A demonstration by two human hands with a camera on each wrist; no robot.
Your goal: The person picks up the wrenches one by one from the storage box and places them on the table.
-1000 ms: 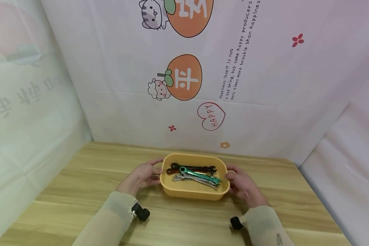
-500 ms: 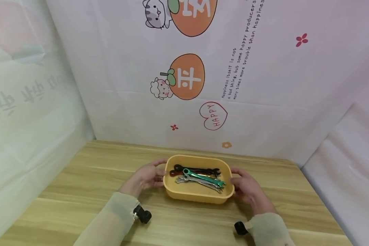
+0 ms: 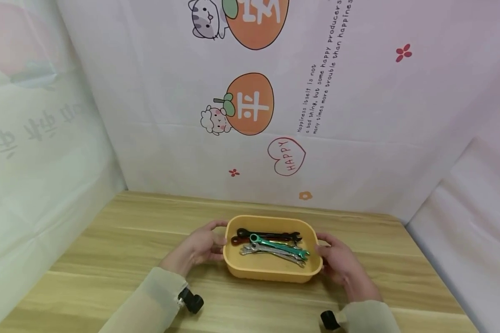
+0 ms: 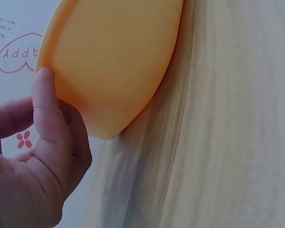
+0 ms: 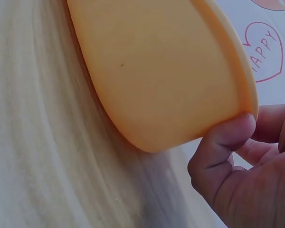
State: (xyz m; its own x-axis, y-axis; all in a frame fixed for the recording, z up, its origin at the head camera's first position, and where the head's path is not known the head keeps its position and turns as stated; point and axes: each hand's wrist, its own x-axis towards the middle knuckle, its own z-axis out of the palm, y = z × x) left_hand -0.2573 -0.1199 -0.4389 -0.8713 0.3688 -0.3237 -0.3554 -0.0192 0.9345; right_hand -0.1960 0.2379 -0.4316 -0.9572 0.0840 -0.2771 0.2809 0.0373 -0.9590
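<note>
A yellow oblong plastic bin is held at its two short ends. My left hand grips the left end; in the left wrist view, the thumb of that hand presses the bin wall just under the rim. At the opposite end my right hand grips likewise, the right wrist view showing this hand with its thumb against the wall. Inside lie several combination wrenches: a green one on top, silver ones in front, a black one behind. Whether the bin touches the table cannot be told.
The wood-grain table extends around the bin. Behind it rises a white printed cloth, with cloth walls at left and right. A black wrist device sits by each cuff.
Both hands have brought the bin nearer to me and slightly to the right. The wrenches have kept their arrangement inside it. The head view swayed a little and came back.
</note>
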